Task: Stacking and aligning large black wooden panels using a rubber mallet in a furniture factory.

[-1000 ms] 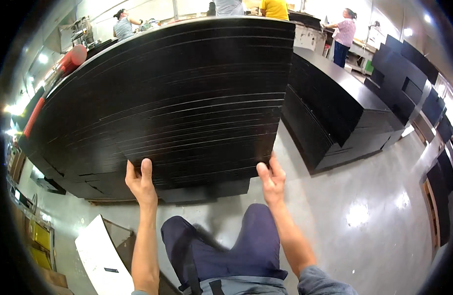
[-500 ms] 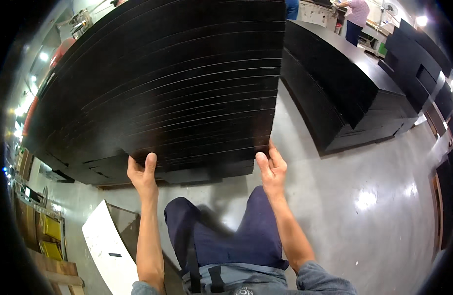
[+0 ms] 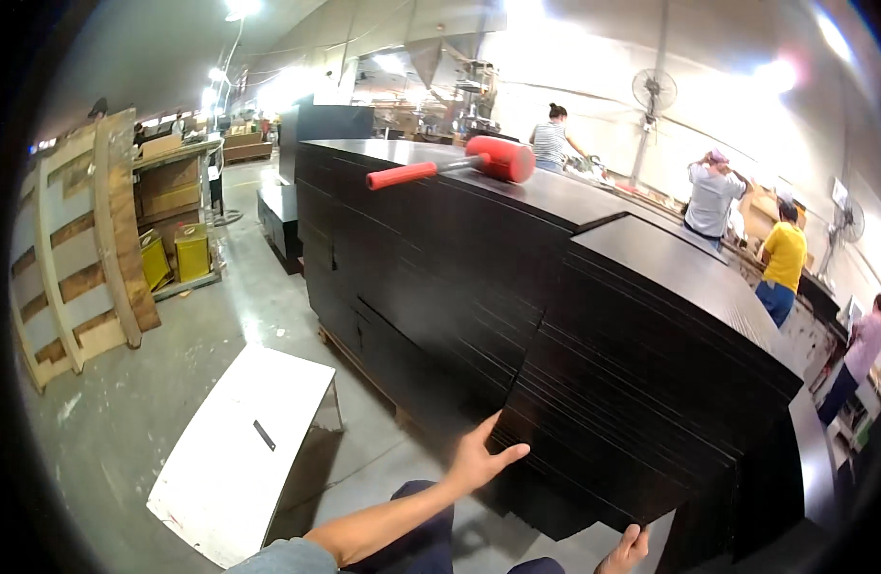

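Observation:
In front of me stands a tall stack of black panels (image 3: pixel 641 373), its block of edges jutting toward me. My left hand (image 3: pixel 483 454) grips the left side of this block low down, thumb lying across the front edges and fingers tucked behind the side. At the block's lower right corner, my right hand (image 3: pixel 625 552) holds the panel edges, with its thumb and fingertips against them; the picture's lower edge cuts off its wrist. On top of the neighbouring black stack (image 3: pixel 412 230) lies a mallet (image 3: pixel 498 158) with a red head and red handle.
A low white-topped table (image 3: pixel 239 450) with a small dark strip (image 3: pixel 264 435) on it stands at my left. Beyond are a wooden pallet (image 3: pixel 86 249) on edge and a shelf with yellow tins (image 3: pixel 191 251). Several people work at benches on the far right. A wall fan (image 3: pixel 654 91) hangs behind.
The view has swung up and left, bringing the stack tops, mallet and room into sight. Both hands remain on the sides of the panel block, now lower and further right in the picture.

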Action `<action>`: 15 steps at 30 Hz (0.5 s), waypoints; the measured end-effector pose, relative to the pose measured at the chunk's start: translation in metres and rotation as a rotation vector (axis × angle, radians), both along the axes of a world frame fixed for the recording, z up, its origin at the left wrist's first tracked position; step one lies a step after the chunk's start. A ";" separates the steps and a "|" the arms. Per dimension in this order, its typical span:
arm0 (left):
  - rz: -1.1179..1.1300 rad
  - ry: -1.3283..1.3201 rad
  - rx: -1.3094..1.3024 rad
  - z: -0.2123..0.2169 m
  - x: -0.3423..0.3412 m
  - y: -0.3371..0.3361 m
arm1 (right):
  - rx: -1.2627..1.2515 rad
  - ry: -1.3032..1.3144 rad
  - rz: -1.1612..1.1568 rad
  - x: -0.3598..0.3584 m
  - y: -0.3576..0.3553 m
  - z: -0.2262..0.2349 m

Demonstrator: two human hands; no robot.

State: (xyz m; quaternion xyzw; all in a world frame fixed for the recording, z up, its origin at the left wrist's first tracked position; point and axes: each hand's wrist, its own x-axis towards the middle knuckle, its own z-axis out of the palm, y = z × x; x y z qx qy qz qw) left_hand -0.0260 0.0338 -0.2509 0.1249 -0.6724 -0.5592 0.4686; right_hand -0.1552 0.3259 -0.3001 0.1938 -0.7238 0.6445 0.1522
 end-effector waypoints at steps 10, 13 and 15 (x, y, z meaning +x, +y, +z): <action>0.040 -0.068 -0.092 0.015 -0.002 -0.010 | -0.076 0.119 -0.132 -0.020 -0.017 -0.018; -0.040 -0.092 -0.087 0.016 0.000 -0.019 | 0.027 0.081 -0.083 -0.017 -0.011 -0.011; -0.095 -0.181 -0.189 0.020 0.008 -0.034 | 0.026 0.103 -0.070 -0.003 -0.022 0.010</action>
